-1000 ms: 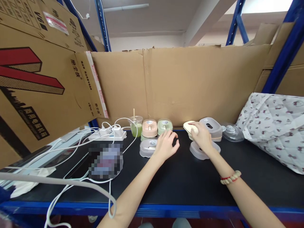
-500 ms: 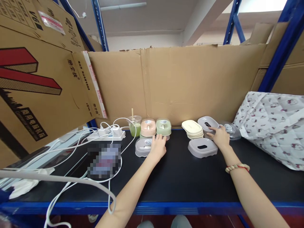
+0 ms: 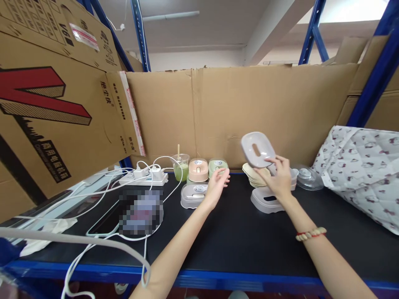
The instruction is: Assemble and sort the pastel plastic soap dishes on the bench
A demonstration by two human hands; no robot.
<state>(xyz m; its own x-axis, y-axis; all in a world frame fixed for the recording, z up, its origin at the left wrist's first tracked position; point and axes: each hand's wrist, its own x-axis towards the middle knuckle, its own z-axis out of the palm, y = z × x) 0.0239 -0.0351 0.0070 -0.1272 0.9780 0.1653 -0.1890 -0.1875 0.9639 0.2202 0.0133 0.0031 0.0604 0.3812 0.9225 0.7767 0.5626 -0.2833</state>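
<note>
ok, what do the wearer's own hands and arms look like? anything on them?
Both forearms are bare, with no sleeves in view. The left hand is ungloved, nothing on its wrist. The right hand is ungloved too; on that wrist is a bracelet of chunky beige pieces with red showing. Rings: none I can make out.

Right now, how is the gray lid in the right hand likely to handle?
The gray lid is probably stiff: it shows no sag, held near one edge by the right hand. That one-handed hold suggests lightness. Its shiny surface may be slippery.
</note>
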